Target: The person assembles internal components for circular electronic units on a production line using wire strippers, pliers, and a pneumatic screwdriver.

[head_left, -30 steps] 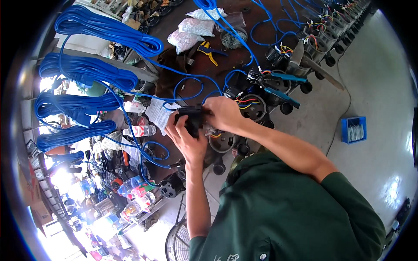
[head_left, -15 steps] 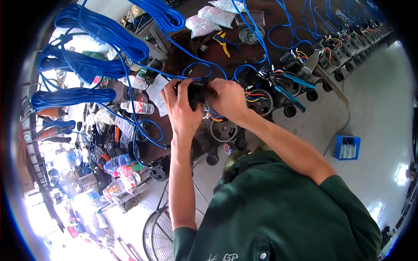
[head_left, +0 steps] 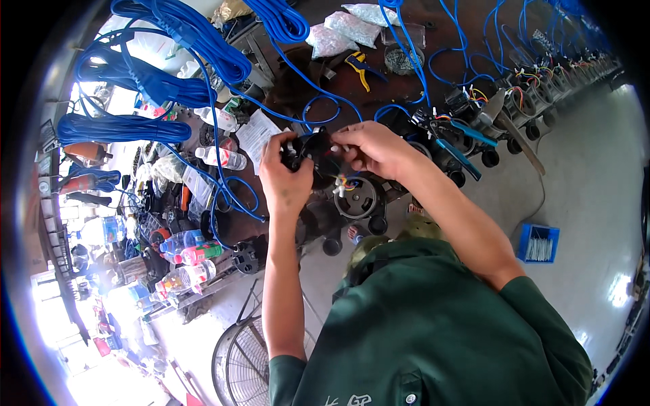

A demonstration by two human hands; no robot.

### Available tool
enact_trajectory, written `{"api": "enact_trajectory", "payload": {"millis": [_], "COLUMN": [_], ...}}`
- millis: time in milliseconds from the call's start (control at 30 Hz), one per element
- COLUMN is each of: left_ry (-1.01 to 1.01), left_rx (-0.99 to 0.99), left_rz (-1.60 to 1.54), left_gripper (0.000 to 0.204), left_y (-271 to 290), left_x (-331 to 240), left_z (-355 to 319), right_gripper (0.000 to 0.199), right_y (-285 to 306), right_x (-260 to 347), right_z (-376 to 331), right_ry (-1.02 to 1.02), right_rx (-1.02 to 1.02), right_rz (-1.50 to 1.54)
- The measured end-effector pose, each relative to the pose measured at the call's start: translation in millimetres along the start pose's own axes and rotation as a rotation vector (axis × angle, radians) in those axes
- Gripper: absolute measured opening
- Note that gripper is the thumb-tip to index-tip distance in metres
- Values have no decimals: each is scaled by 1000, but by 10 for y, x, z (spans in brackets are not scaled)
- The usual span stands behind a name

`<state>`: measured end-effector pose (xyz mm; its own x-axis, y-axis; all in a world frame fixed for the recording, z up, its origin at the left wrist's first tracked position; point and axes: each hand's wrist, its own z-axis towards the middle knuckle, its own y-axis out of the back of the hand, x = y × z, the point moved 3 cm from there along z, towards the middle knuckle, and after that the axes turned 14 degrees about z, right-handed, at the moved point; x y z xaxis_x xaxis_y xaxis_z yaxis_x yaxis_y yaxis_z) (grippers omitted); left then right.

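My left hand (head_left: 284,172) is closed around a black plastic housing (head_left: 317,154), which is tilted above the bench's near edge. At the housing's right side, the fingers of my right hand (head_left: 376,147) are pinched together; what lies between them is too small to make out. Just below hang coloured wires with white connectors (head_left: 344,184), beside a round grey metal casing (head_left: 355,197). A blue cable (head_left: 338,101) runs across the bench behind the housing. To the right lie blue-handled pliers (head_left: 458,160), close to more casings with wires.
Coiled blue cables (head_left: 125,130) hang at the left. Farther back are yellow-handled wire strippers (head_left: 360,69), bags of small parts (head_left: 332,42) and a round container (head_left: 404,59). A wooden handle (head_left: 521,143) juts over the right edge. On the floor stand a blue bin (head_left: 539,243) and a fan (head_left: 247,365).
The black housing has turned and come a little lower, showing more of itself. My right hand has shifted slightly right, its fingers now at the housing's side. The whole view has shifted slightly.
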<state>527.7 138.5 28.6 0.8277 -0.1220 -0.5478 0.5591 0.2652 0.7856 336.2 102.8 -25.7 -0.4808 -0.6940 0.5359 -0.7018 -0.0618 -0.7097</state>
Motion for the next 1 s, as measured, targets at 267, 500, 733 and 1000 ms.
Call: {"api": "enact_trajectory", "payload": {"millis": [267, 500, 733, 1000], "left_ry": [405, 153, 203, 203], "left_rx": [299, 166, 403, 590], "left_rz": [-131, -6, -254, -534], "left_gripper": [43, 47, 47, 31], "left_y": [-325, -56, -197, -101], "left_x": [107, -12, 239, 300], "left_z": [-669, -638, -575, -504], "right_gripper": [20, 46, 44, 22], "right_y": [18, -109, -219, -218], "right_x": [-180, -213, -562, -457], "right_z": [-353, -461, -444, -294], "right_ry": [72, 571, 793, 941], "right_rx": [23, 163, 122, 132], "right_rz": [-360, -988, -1278, -1071]}}
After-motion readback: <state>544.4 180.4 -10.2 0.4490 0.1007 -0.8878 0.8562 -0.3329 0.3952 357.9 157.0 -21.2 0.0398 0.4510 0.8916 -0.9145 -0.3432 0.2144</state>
